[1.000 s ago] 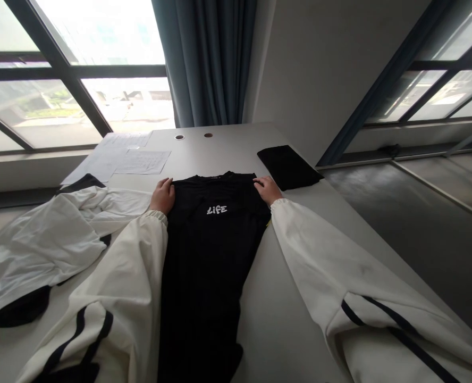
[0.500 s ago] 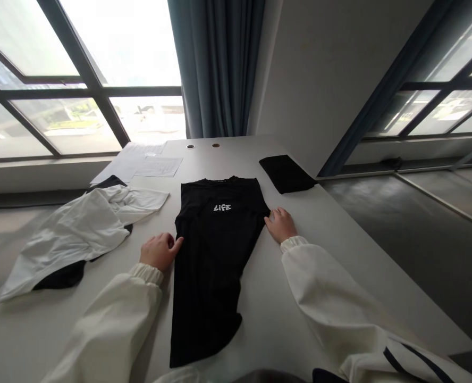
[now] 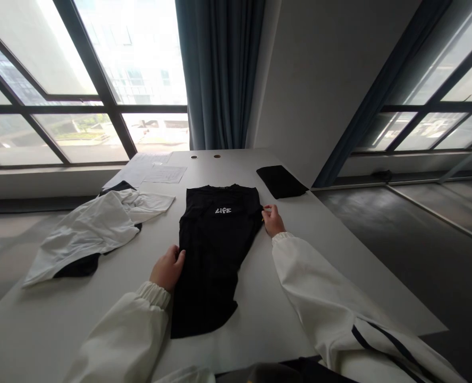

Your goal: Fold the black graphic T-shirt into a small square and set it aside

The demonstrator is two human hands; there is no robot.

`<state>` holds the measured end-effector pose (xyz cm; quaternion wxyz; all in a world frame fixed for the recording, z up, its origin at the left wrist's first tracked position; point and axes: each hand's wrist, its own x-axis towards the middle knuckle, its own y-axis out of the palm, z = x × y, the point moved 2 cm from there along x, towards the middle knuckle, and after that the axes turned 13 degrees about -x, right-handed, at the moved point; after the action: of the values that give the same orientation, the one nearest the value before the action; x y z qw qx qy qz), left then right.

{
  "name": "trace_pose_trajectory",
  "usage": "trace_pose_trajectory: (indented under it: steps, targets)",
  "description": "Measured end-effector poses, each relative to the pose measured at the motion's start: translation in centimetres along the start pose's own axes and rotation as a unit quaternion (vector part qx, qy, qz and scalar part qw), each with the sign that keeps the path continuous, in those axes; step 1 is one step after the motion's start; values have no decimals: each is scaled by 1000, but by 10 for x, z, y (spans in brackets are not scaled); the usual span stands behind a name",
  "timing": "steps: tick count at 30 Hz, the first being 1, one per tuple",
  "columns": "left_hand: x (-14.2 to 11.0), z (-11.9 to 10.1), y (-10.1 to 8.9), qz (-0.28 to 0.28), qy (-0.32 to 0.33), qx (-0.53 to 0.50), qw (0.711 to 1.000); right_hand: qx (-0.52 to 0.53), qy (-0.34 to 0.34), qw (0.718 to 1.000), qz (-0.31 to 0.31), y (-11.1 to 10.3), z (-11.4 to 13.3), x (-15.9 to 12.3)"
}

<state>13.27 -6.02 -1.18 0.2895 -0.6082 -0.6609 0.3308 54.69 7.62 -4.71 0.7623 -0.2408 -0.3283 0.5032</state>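
A black T-shirt lies on the white table, long and narrow, with its neckline at the far end. White lettering marks its upper part. At its left edge, my left hand has the thumb over the cloth and the fingers mostly tucked out of sight, closed on the edge. Across from it, my right hand pinches the upper right edge between thumb and fingers. The lower right side of the shirt is uneven, with a corner sticking out.
A folded black garment rests at the table's far right edge. On the left lies a crumpled white and black garment. Paper sheets are behind it. Two round holes are near the back of the white table; a blue curtain hangs beyond.
My right fingers have closed on the shirt's edge, and my left hand has come further onto its side. The shirt's right edge has shifted slightly inward. The view has tilted up a little.
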Motion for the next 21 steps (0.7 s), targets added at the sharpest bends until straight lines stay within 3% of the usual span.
trace_pose_trajectory:
  steps: [4, 7, 15, 18, 21]
  targets:
    - [2, 1, 1, -2, 0, -50, 999, 177, -49, 979, 87, -1, 9, -25]
    - [3, 2, 2, 9, 5, -58, 998, 233, -55, 963, 123, -3, 15, -43]
    - [2, 2, 2, 4, 14, -86, 996, 153, 37, 964, 213, -11, 22, -72]
    - [2, 2, 1, 4, 11, -94, 995, 141, 28, 959, 246, -14, 29, -87]
    - [2, 2, 0, 12, 11, -95, 995, 101, -8, 972, 211, -18, 37, -99]
